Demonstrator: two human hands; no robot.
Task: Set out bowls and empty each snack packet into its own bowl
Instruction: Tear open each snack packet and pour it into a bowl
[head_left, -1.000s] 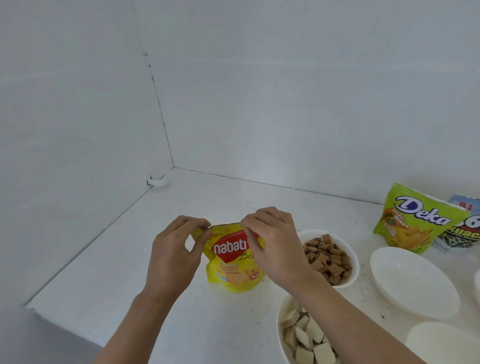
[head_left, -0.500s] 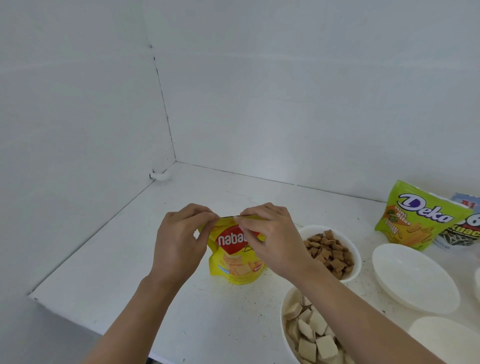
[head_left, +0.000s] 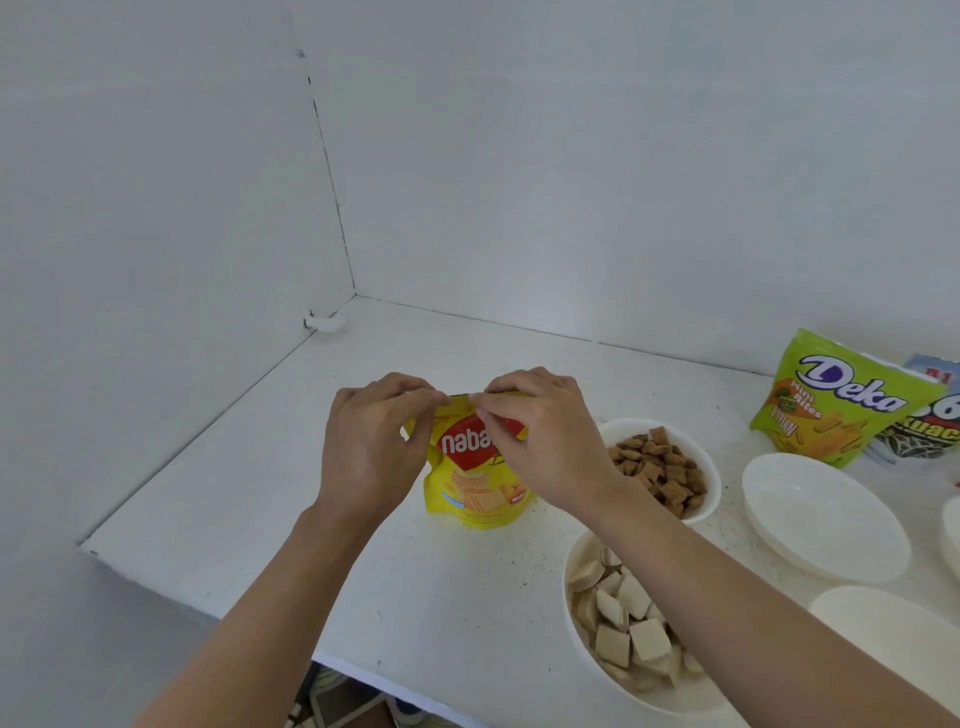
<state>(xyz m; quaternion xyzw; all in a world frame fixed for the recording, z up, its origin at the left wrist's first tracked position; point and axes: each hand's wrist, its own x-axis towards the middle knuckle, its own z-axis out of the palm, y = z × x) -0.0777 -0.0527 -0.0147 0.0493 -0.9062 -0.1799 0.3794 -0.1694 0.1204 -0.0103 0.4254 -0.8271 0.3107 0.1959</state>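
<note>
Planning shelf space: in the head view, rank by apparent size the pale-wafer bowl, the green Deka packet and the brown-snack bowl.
1. White bowl of pale wafer squares, closest to the camera, so its lead is unsure.
2. Green Deka foil packet.
3. White bowl of brown pillow snacks.

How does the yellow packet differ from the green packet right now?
The yellow packet stands upright; the green packet tilts. The left hand and right hand pinch the yellow packet's top edge; no hand touches the green packet. Both rest on the white table.
</note>
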